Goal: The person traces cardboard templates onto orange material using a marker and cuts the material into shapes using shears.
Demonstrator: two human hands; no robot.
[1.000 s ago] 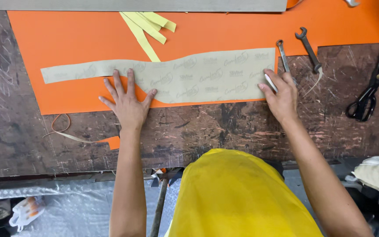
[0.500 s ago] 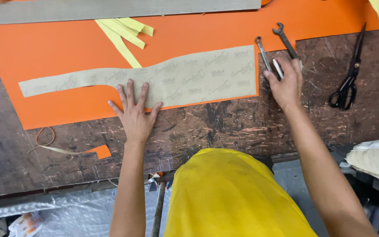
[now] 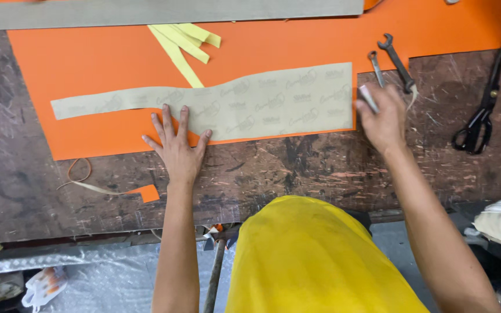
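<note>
Pressing flat with fingers spread, the left hand (image 3: 176, 149) holds down the lower edge of the beige paper pattern (image 3: 250, 104), which lies on the orange sheet (image 3: 88, 58) on the scarred surface (image 3: 297, 168). The right hand (image 3: 382, 119), at the pattern's right end, is curled around a small silver marker (image 3: 369, 97). Two wrenches (image 3: 394, 58) lie just beyond it; black scissors (image 3: 482, 113) rest further right, yellow strips (image 3: 184, 40) above.

Bright, even light; soft shadows.
</note>
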